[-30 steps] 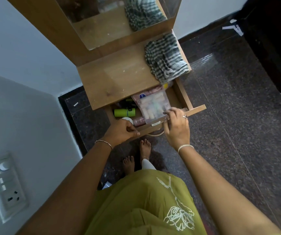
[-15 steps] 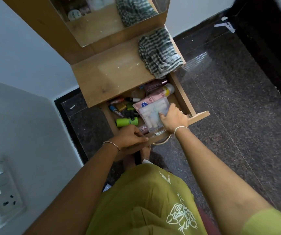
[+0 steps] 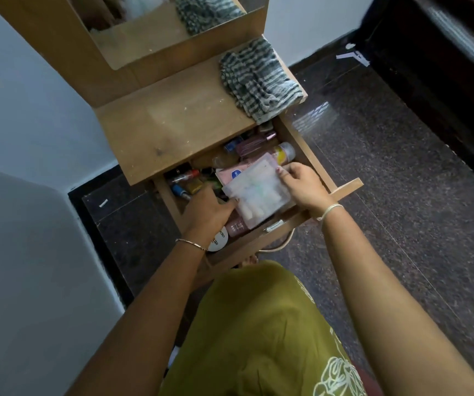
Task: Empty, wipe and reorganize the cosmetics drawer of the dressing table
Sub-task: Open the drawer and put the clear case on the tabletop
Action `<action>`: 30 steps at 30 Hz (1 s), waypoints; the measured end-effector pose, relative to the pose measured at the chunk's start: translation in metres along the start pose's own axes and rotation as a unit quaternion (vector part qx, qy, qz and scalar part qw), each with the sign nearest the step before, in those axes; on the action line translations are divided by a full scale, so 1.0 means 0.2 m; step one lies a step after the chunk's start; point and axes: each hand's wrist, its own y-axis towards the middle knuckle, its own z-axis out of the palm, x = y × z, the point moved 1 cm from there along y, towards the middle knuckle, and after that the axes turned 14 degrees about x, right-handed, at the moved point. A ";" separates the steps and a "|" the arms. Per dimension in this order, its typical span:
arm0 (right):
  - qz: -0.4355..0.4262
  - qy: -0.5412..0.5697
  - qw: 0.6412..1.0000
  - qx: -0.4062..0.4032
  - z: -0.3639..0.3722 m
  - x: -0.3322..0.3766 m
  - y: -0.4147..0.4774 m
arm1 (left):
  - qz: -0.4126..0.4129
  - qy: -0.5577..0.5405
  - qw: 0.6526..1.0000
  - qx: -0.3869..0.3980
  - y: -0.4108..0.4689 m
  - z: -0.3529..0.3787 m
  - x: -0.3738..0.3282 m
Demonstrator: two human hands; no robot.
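The pulled-out wooden drawer (image 3: 308,155) of the light-brown dressing table (image 3: 173,130) is crowded with cosmetics, and both hands are down inside it. The right hand (image 3: 304,186) pinches the far right corner of a clear plastic pouch (image 3: 258,192), thumb and curled fingers closed on its edge. The pouch holds pale, blurred tubes and lies tilted across the drawer's front right part. The left hand (image 3: 210,210) reaches in from the left, its fingers touching the pouch's left edge. Their tips are hidden, so whether they actually grip it cannot be told.

Under the pouch a flat pink packet with a blue mark (image 3: 230,174) sticks out at the far left corner, and a pale pink bottle (image 3: 235,225) shows at the near edge. Just beside the left wrist, against the drawer front, lies a round white jar lid with black lettering (image 3: 219,240). Behind the pouch lie a white bottle with a yellow label (image 3: 284,152) and a dark mauve bottle (image 3: 251,144). Small tubes and lipsticks are heaped at the left rear — one has a blue cap (image 3: 179,190).

On the table top, at its right end, sits a crumpled grey-and-white striped cloth (image 3: 258,81), one corner hanging over the drawer. The wood-framed mirror (image 3: 155,32) behind reflects it. The floor is dark speckled stone (image 3: 401,201).
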 end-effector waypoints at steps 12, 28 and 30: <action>-0.089 0.120 0.986 -0.073 -0.01 -0.01 0.00 | 0.130 -0.146 0.977 -0.082 0.01 0.10 0.04; -0.175 0.290 0.935 -0.105 0.06 0.38 -0.04 | 0.245 -0.279 0.924 -0.087 -0.18 -0.25 -0.05; -0.179 0.267 0.941 -0.107 0.06 0.46 0.00 | 0.234 -0.303 0.919 -0.094 -0.14 -0.34 -0.07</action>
